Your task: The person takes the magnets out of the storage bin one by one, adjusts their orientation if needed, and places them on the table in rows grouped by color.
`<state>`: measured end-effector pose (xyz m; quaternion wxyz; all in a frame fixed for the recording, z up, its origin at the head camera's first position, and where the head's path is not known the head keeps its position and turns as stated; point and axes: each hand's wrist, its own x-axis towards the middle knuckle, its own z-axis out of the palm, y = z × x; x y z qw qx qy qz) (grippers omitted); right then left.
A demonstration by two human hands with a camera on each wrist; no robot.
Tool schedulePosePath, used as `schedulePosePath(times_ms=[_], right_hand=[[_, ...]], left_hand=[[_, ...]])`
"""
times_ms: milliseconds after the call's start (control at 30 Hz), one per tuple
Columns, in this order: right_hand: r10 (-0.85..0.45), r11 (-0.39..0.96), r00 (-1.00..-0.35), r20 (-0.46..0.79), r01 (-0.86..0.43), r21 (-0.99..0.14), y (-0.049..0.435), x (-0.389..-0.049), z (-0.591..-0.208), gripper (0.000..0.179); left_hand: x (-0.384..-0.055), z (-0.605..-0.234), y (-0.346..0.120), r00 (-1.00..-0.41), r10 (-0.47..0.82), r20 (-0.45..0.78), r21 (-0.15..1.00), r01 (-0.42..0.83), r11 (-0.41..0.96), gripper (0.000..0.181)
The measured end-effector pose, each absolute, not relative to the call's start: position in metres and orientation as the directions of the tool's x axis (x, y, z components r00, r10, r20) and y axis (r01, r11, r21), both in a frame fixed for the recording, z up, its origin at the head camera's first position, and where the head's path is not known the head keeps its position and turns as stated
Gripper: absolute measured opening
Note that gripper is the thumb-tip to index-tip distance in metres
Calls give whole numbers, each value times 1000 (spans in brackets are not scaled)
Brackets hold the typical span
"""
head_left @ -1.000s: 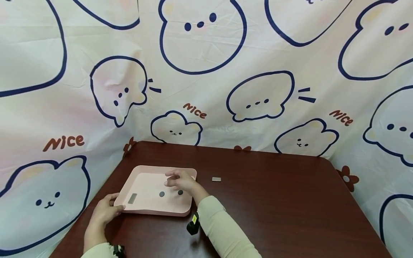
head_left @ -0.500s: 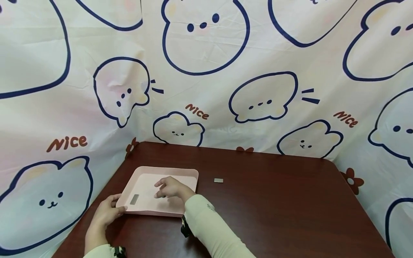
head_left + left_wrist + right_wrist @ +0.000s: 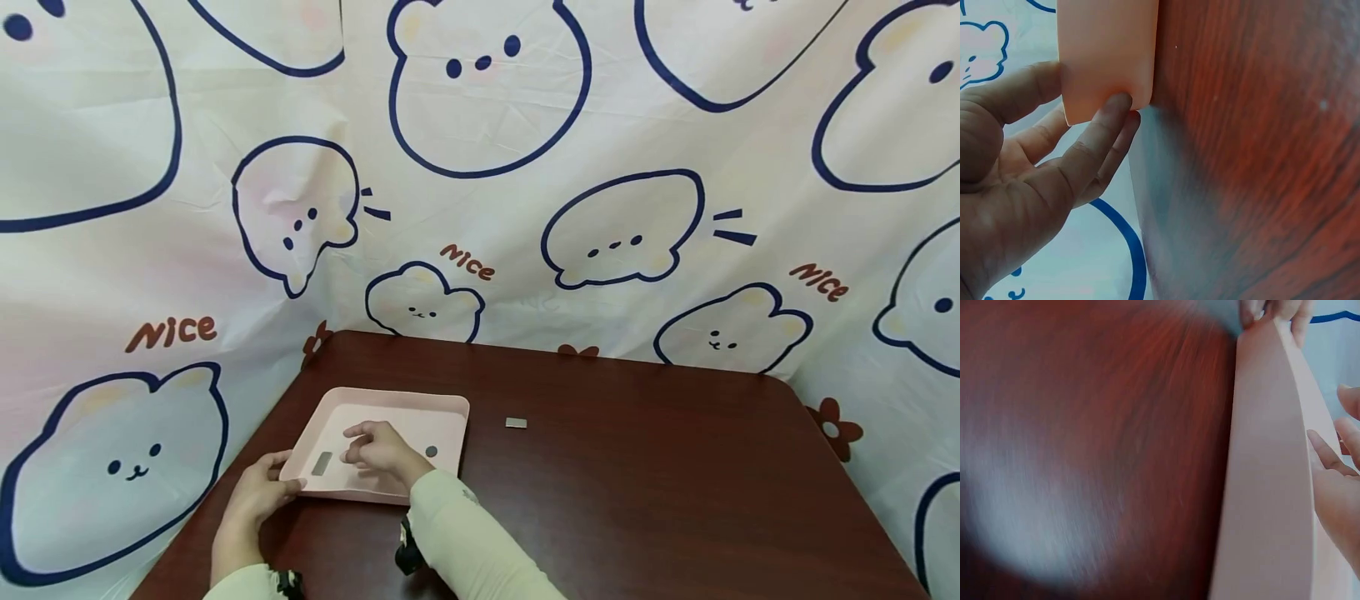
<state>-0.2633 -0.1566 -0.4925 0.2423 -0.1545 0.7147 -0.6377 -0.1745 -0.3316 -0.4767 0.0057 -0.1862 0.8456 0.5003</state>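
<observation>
My left hand (image 3: 258, 500) grips the near left corner of a pink tray (image 3: 382, 400), thumb over the rim; the left wrist view shows its fingers (image 3: 1082, 153) against the tray's outer wall. My right hand (image 3: 382, 450) hovers over the tray's middle, fingers loosely bent and apart, with nothing visible between them. Its fingertips point toward a flat grey rectangular piece (image 3: 322, 463) on the tray's left side. A small dark grey disc (image 3: 431, 451) lies in the tray to the right of the hand. A second disc is hidden beneath the hand.
Another small grey rectangular piece (image 3: 516, 423) lies on the dark brown table (image 3: 637, 483), right of the tray. A white cloth (image 3: 510, 208) printed with cartoon animals hangs along the table's back and sides.
My right hand has moved left across the tray, uncovering the right disc and covering the other one. My left hand keeps its grip on the corner. The head view has shifted slightly.
</observation>
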Motion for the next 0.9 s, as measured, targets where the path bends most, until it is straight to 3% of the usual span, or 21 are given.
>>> schedulePosePath(times_ms=[467,900], right_hand=[[-476,139,-873,-106,45,-989,-172,-272,-504,34],[-528,116,-846,-74,15,-993,-167,-269,-523,34]], left_hand=[[-174,-482,-333,-922,-324,-212,885,-322,336,61],[-172,-484,-331,-925,-329,-190,903,-296,311,59]])
